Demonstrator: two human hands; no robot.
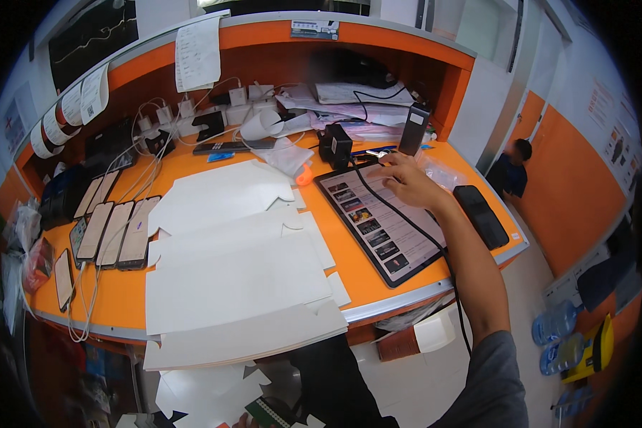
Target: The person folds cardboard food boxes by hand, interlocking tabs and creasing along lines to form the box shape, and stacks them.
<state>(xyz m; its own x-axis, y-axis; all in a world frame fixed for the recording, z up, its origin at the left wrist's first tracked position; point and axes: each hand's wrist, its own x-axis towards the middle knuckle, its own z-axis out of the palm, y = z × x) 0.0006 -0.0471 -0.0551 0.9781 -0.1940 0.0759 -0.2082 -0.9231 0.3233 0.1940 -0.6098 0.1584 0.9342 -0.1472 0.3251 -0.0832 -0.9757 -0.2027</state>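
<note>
My right hand (411, 181) reaches over the top of a tablet (378, 221), fingers stretched out and holding nothing. The tablet lies on the orange desk, its lit screen showing a list of small pictures. A black cable (399, 210) runs across it and down past my forearm. Left of the tablet, flat white cardboard sheets (239, 278) lie stacked, overhanging the desk's front edge. At the lower edge, a bit of what may be my left hand (244, 421) shows beside a dark green strip (264, 411); its fingers are mostly hidden.
Several phones (114, 232) with white charging cables lie at the left. Behind stand a black power adapter (334, 146), a dark upright box (414, 129) and stacked papers (349, 107). A black phone-like device (481, 216) lies right of the tablet. Another person (508, 170) is beyond, near water bottles (555, 324).
</note>
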